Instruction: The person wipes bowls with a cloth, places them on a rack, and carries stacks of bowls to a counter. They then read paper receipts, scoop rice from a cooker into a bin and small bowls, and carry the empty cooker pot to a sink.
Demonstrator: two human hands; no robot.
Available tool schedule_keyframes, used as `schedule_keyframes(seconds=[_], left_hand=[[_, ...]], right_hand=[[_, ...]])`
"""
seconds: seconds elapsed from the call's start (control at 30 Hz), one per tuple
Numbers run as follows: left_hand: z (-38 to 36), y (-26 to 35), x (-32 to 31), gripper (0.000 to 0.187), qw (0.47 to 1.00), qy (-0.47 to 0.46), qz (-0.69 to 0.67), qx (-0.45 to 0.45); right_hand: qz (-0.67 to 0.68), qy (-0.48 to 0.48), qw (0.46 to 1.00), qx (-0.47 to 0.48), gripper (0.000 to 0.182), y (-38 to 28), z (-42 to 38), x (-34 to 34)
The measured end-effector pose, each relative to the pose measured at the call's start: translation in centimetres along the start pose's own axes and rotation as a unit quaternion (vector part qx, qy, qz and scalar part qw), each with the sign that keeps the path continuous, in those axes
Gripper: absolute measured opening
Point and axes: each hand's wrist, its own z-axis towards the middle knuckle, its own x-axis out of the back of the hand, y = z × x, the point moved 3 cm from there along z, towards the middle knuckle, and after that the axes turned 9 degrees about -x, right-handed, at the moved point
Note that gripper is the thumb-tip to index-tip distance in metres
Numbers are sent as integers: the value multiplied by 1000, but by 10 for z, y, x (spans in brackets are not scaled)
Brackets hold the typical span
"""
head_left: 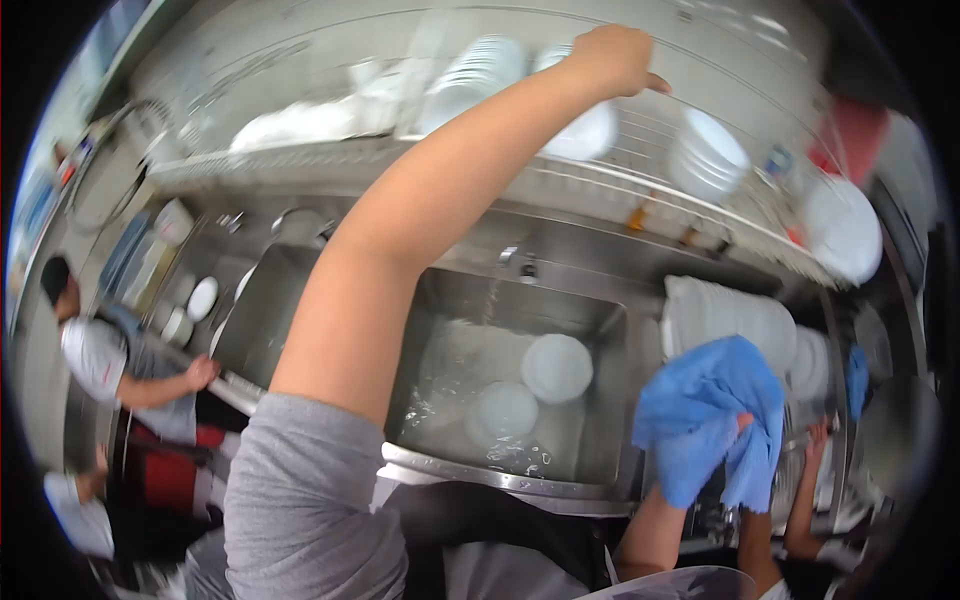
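My left hand is raised over the wire rack, bent at the wrist with the thumb sticking out. Its other fingers curl out of sight, and what they hold, if anything, is hidden. Just below it, partly behind my forearm, stand white bowls. My right hand is wrapped in a blue cloth, and only a bit of finger shows through the folds. Between my arms, the steel sink holds water and two round white dishes, one white dish beside a lower white dish.
The wire rack carries more stacked bowls. A tap runs into the sink. Stacked white plates stand to the right. A co-worker is at the left; other people's arms reach in at the lower right.
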Motion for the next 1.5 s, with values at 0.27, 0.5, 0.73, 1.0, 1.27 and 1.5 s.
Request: schedule_keyframes(seconds=[0.27,0.5,0.73,1.0,1.27,1.5], left_hand=[[-62,-60,-17,23,987,43,154,29],[-79,-42,3,13,982,100,116,-108],[-153,10,41,18,949,278,78,-129],[-248,56,9,29,968,232,-8,-92],[-286,21,17,23,980,190,9,-57],[-339,-1,-55,19,908,346,-167,169]], right_hand=[[-280,140,946,84,50,44,63,19],[-493,84,837,221,49,52,88,-67],[-694,-78,620,357,48,55,117,-212],[-742,-173,547,347,47,107,137,-266],[-721,-175,585,327,47,134,135,-257],[-163,-125,971,-120,58,176,162,-63]])
